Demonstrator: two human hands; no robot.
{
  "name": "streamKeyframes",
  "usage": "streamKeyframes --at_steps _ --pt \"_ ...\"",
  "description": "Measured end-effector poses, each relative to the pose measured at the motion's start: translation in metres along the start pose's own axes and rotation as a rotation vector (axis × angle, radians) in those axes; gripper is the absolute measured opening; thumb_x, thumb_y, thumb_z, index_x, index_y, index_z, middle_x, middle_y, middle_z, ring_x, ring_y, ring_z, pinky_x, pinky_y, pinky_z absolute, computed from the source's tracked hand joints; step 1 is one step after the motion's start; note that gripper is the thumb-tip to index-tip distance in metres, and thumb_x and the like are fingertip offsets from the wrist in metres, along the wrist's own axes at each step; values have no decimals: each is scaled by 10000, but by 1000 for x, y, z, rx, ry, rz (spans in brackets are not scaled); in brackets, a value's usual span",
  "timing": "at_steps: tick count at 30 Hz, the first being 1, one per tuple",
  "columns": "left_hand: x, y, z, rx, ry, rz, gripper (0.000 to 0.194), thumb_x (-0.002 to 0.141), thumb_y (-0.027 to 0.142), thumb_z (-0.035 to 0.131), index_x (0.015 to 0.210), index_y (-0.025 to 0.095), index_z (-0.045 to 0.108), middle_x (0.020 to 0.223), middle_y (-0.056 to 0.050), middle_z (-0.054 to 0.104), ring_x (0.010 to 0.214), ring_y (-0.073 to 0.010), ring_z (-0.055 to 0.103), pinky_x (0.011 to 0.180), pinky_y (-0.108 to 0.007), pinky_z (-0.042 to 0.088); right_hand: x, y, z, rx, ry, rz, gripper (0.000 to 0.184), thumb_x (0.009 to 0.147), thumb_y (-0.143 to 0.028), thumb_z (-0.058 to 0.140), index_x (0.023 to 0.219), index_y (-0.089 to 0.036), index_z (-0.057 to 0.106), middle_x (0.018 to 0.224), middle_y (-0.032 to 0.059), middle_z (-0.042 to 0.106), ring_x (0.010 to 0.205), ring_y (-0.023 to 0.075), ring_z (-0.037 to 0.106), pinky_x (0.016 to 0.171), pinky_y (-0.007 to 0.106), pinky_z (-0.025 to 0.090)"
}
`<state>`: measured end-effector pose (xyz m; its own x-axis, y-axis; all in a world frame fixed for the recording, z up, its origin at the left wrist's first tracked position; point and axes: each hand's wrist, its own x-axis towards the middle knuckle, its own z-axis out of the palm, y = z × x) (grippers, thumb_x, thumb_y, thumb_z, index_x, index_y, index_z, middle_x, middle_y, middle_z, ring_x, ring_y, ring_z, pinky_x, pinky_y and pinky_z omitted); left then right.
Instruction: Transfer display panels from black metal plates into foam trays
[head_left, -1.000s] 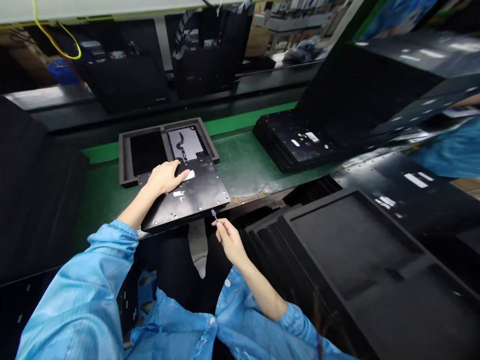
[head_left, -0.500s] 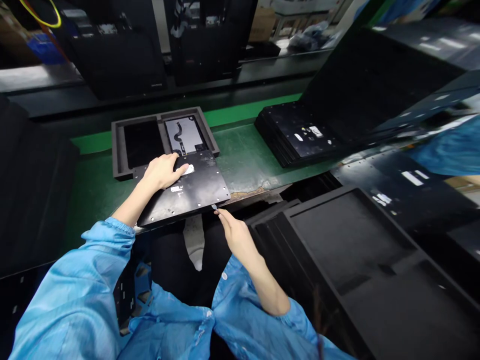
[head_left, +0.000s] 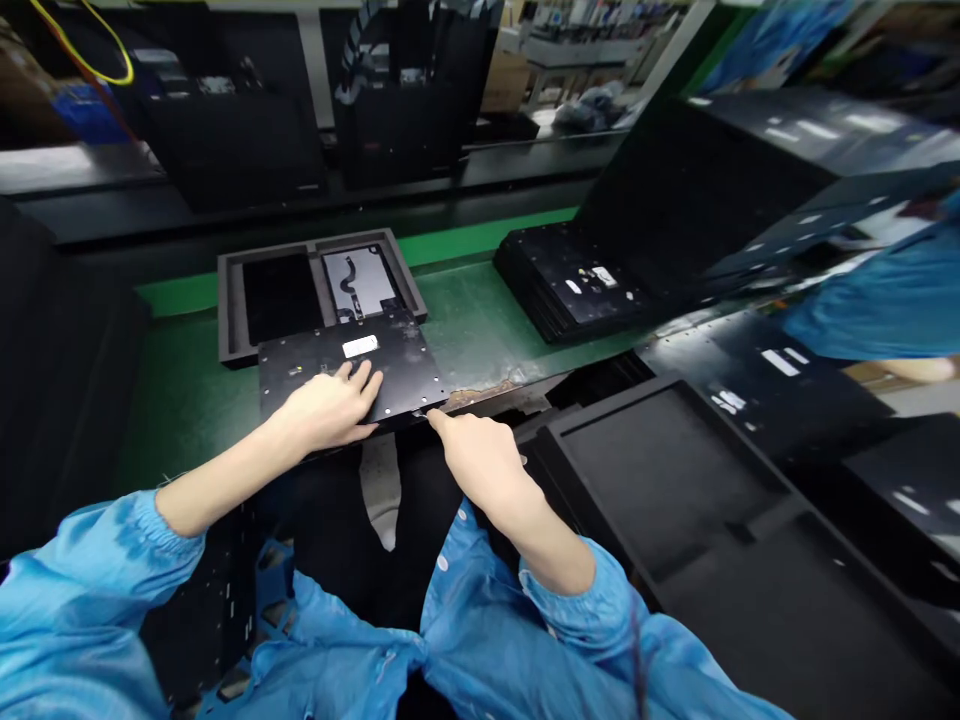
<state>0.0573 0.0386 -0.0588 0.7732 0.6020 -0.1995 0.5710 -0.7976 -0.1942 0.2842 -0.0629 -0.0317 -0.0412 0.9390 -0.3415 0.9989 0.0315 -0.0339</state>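
Observation:
A flat black panel (head_left: 397, 365) with small holes along its edges and a white label lies at the bench's front edge, overlapping a foam tray. My left hand (head_left: 334, 405) rests on the panel's near part, fingers spread, thumb by the front edge. At the panel's front right corner, my right hand (head_left: 480, 455) pinches a small, thin, light-coloured tool (head_left: 419, 413) whose tip meets the front edge; its exact kind is too small to make out. Behind the panel, the grey foam tray (head_left: 223, 310) holds a black screen (head_left: 281, 295) and a silver plate (head_left: 361, 280) with a dark ribbon cable.
Stacked black panels (head_left: 570, 280) sit on the green bench (head_left: 469, 305) to the right. Large black foam trays (head_left: 675, 480) are piled at my right side. Black units (head_left: 247, 140) stand along the back. A blue sleeve (head_left: 885, 310) of another person shows at far right.
My left hand has slid from the panel's middle toward its front edge. My right hand has turned and moved closer, bringing the small tool against the edge. The view has shifted slightly.

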Motion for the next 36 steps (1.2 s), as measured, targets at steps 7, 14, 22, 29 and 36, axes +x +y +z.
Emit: streamKeyframes --at_steps 7,14,22,29,36 --pt "-25 -11 -44 77 230 -45 405 1136 228 330 1359 111 647 1317 -214 762 1081 -337 788 624 -387 594 19 -8 10 9 137 -156 351 1164 -466 447 1310 -260 690 1110 138 822 1029 310 814 882 371 572" --pt "-23 -25 -66 -76 200 -219 329 1156 387 353 1232 226 629 1237 -115 804 1038 -318 790 681 -368 516 97 -31 5 122 148 -552 765 988 -622 765 1628 -282 522 1426 156 741 1287 349 723 1050 401 545" --pt "-28 -27 -59 -113 235 -223 301 1137 345 387 1237 227 644 1210 -95 812 982 -286 782 724 -365 505 125 -26 -13 -3 218 -777 737 886 -548 864 1536 -267 661 1494 133 701 1293 350 675 1072 423 522" --pt "-30 -31 -62 -95 254 -205 313 1147 335 384 1229 201 654 1183 -108 816 937 -279 791 693 -355 478 112 -31 -14 -132 365 -853 553 1163 -204 271 1550 -253 664 1351 134 761 964 199 695 849 339 489" --pt "-28 -35 -59 -75 307 -216 318 1161 387 397 1209 209 655 1190 -74 824 923 -288 811 613 -367 482 61 13 -31 81 411 -789 434 1153 -328 416 1339 -260 802 1231 127 823 874 206 709 769 362 542"
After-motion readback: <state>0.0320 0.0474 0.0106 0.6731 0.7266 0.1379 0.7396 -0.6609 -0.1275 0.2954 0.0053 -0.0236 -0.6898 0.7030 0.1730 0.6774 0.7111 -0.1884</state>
